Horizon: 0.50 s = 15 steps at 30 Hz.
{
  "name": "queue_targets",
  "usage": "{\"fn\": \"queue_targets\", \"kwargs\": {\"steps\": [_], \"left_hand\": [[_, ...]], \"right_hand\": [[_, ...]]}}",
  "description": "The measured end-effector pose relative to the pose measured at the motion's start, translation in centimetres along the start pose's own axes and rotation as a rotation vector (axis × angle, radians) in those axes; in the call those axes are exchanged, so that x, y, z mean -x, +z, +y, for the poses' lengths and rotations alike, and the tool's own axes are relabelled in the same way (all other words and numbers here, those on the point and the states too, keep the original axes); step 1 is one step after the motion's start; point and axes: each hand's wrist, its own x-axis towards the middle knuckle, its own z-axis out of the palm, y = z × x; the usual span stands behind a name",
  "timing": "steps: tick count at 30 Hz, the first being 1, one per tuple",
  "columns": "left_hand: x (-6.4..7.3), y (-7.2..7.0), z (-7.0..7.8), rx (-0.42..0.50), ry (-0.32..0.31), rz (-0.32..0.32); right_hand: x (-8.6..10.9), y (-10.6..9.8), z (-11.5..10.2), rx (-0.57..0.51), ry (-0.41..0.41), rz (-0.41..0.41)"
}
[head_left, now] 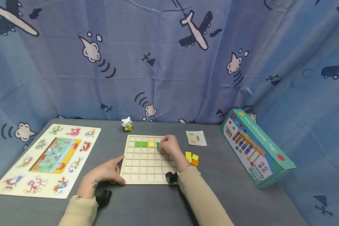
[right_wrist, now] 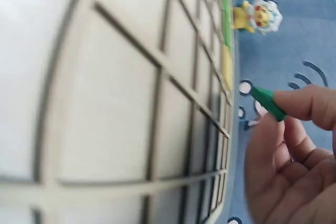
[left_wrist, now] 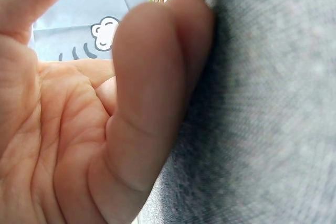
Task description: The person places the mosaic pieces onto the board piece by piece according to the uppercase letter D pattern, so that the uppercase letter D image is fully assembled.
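So there's a grey table with a blue curtain covered in planes and clouds behind it. Over on the left lies a pale puzzle board with sea-creature pictures around a bigger scene in the middle. Next to it, from the near side, comes the left hand: not clenched on anything, thumb and index finger spread apart, touching the left edge of a wooden grid board, thumb down by the near left corner. A black wrist device sits at that wrist. Just past the board's far left corner stands a tiny white and yellow figurine. In one of the far rows you've got two green squares side by side, then a yellow square right beside them. Just right of that yellow one is the right hand, pinching a green tile between thumb and fingers; the right wrist view shows it clear of the board's surface. To the right of the board are some loose yellow and orange tiles, with a small printed grid card farther back. Way over on the right, a green toy box sits at an angle.
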Motion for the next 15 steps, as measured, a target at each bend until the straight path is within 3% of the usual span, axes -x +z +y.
{"fn": "queue_targets", "kwargs": {"steps": [6,15], "left_hand": [[-0.01,0.06,-0.05,0.012,0.006,-0.002],[-0.06,0.04,-0.19,0.011,0.008,0.0]], "right_hand": [[0.15,0.74,0.31,0.144,0.014,0.01],[0.05,0.89,0.29,0.203,0.066,0.012]]}}
